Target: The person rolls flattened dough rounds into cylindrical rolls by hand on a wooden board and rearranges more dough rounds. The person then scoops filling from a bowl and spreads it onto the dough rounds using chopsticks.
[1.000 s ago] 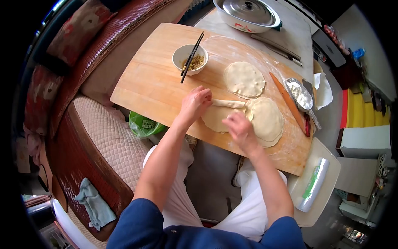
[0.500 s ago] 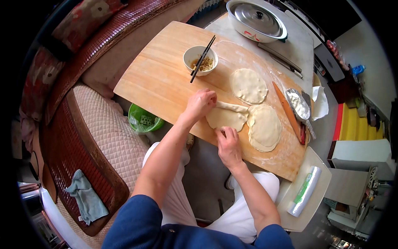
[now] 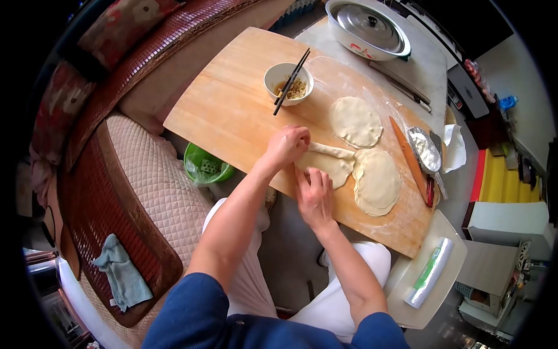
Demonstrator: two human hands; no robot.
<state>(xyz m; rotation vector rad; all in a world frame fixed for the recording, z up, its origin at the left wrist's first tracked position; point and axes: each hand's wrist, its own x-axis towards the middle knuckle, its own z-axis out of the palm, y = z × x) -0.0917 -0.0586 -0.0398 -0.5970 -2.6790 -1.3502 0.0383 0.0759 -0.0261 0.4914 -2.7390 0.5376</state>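
A thin sheet of dough (image 3: 332,168) lies on the wooden board (image 3: 221,93), its far edge folded into a raised roll. My left hand (image 3: 288,145) pinches the left end of that roll with curled fingers. Just below it, my right hand (image 3: 315,195) has its fingers together at the sheet's near left edge. To the right sits a round flat dough piece (image 3: 376,183), touching or nearly touching the sheet. Another round piece (image 3: 356,121) with a bumpy surface lies farther back. A white bowl (image 3: 289,84) of crumbly filling has black chopsticks (image 3: 292,81) across it.
At the board's right are a wooden rolling pin (image 3: 409,160) and a dish of flour (image 3: 424,149). A lidded basin (image 3: 368,29) stands behind. A green bin (image 3: 207,164) is below the left edge; a tray with a plastic roll (image 3: 429,272) is at lower right.
My right hand has moved left along the near side of the sheet, toward my left hand. My left hand stays at the roll's left end. The whole view has shifted slightly.
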